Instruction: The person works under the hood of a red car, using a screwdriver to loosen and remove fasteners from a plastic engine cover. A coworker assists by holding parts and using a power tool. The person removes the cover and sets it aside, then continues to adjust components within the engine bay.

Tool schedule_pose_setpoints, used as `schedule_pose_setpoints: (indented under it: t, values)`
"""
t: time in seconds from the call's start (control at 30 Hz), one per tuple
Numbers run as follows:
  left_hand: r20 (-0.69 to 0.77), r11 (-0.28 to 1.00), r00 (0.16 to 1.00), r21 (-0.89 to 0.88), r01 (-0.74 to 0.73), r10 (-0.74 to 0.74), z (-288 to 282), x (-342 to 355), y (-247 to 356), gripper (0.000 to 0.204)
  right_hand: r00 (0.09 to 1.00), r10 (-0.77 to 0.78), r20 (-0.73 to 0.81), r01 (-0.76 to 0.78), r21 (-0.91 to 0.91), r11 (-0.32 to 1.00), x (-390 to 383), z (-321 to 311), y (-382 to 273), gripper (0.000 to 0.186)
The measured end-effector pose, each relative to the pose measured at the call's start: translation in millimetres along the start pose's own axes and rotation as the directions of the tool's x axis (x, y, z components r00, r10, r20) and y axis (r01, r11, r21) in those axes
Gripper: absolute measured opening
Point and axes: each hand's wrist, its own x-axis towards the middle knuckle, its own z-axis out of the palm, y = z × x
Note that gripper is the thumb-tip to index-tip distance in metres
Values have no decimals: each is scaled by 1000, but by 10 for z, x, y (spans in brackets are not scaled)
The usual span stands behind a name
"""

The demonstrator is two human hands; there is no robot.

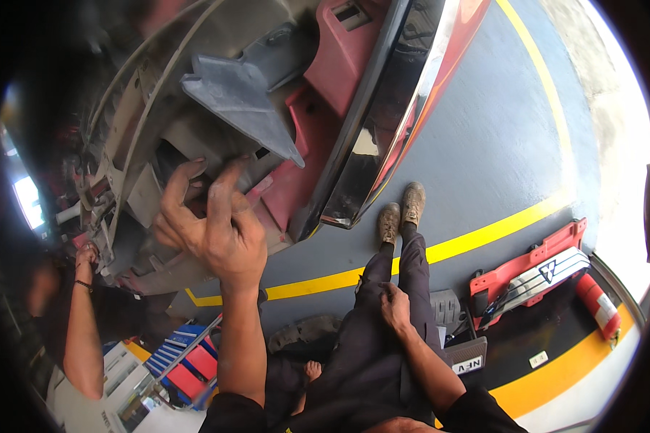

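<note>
My left hand (220, 224) is raised beside the opened-up body of a red vehicle (332, 54), its fingers bent and apart. I see nothing held in it. The fingertips are close to the underside of a grey, pointed plastic panel (242, 101), near the red inner body (307, 159); contact cannot be made out. A glossy black and chrome trim edge (375, 115) runs along the vehicle's outer side. Low in front of me, my right hand (396, 307) rests on my dark trousers with its fingers curled in, and what they may hold is hidden.
At the left, a co-worker's arm (83, 339) reaches to exposed vehicle parts. Another person's hand (313, 370) shows behind me. A red panel with a silver strip (534, 281) lies at the right beside a red cylinder (598, 307). A blue-and-red rack (188, 357) stands lower left.
</note>
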Motion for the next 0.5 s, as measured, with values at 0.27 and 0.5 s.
schedule_pose_setpoints:
  t: [0.27, 0.5]
  values:
    - [46, 1000, 999, -2, -1, 1, -40, 8, 12, 37, 998, 40, -49, -41, -22, 999, 0, 39, 0, 28]
    - [19, 999, 1000, -41, -14, 15, -30, 51, 5, 38, 998, 15, -69, -20, -72, 997, 62, 26, -107, 27]
